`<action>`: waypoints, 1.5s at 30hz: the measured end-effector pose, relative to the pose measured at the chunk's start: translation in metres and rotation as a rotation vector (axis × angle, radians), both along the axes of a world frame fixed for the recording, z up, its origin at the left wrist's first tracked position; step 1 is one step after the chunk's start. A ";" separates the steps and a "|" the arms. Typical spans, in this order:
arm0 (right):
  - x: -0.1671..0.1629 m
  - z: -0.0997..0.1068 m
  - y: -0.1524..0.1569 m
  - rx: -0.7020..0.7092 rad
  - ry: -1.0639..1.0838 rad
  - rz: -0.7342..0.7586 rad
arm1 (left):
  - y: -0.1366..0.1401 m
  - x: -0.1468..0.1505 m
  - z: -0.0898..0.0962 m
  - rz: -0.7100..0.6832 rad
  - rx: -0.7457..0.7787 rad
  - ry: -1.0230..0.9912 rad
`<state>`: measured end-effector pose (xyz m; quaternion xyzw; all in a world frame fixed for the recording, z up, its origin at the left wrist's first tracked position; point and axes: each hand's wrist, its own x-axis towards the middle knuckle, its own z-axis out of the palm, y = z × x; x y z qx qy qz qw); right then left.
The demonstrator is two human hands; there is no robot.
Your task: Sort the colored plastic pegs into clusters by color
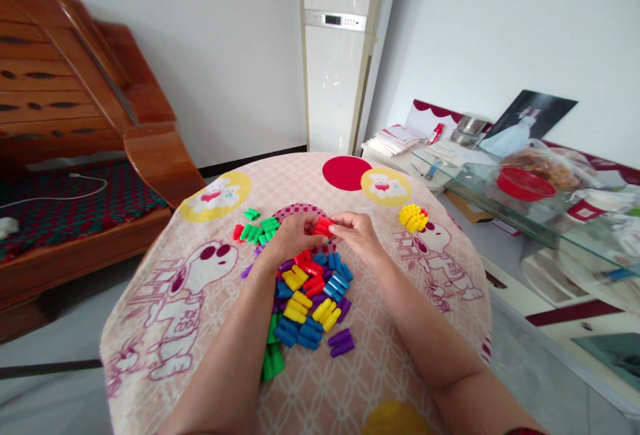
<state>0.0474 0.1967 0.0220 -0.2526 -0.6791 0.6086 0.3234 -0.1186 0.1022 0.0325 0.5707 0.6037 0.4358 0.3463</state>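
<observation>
Both of the person's hands meet at the centre of the frame, above a patterned tablecloth (350, 392). The left hand (296, 235) pinches the left end of a red piece (324, 226); the right hand (357, 232) pinches its right end between thumb and fingers. The red piece is raised at mid-frame, partly covered by the fingertips.

Directly below the hands, a loose heap of ribbed pieces runs down to the lower centre: yellow pieces (299, 306), blue pieces (309, 332), further red pieces (314, 285) and purple pieces (341, 342), some overlapping. The left forearm hides part of the heap. Green pieces (254, 232) lie left of the left hand, with a small green piece (251, 213) just above them. Right of centre, well apart from the heap, stands a yellow cluster (413, 218) with red at its right edge.

A wooden bench (155, 148) occupies the upper left; a white cabinet (333, 82) stands at top centre. A red bowl (525, 184) sits on a glass shelf (465, 185) at right.
</observation>
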 end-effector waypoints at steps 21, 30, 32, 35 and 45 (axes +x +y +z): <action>0.106 0.019 0.094 0.800 -1.162 -0.640 | -0.020 -0.050 0.000 0.305 -0.020 -0.053; 0.103 0.012 0.090 0.912 -1.156 -0.607 | -0.034 -0.070 0.000 0.490 -0.036 0.262; 0.101 0.016 0.088 0.901 -1.077 -0.670 | -0.040 -0.079 -0.001 0.562 -0.078 0.383; 0.095 0.023 0.085 0.853 -0.960 -0.705 | -0.048 -0.091 -0.005 0.625 -0.135 0.497; 0.011 0.016 -0.010 0.796 -0.479 0.168 | -0.038 -0.074 0.001 0.448 -0.087 0.426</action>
